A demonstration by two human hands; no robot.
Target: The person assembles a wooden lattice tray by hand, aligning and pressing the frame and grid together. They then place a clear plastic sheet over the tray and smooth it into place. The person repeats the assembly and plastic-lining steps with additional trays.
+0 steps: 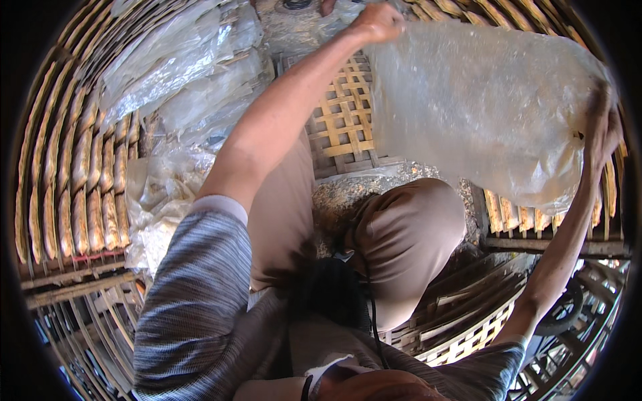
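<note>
A large, cloudy, see-through plastic sheet (481,100) hangs stretched between my two hands, off to the right. My left hand (380,24) is closed on its upper left corner, at the top middle. On its right edge my right hand (604,127) grips the plastic; motion smears the fingers somewhat. Behind the sheet's left edge a woven bamboo panel (343,110) shows in part. Part of a rack of pale brown layered pieces (515,212) peeks out below the sheet, and the rest there is hidden.
More plastic sheets (194,63) lie piled over the left rack (87,174), with crumpled plastic (164,194) beside my left leg. Between my bent legs the ground (341,197) is littered with bits. Woven bamboo trays (468,321) sit at lower right, near a black ring (565,309).
</note>
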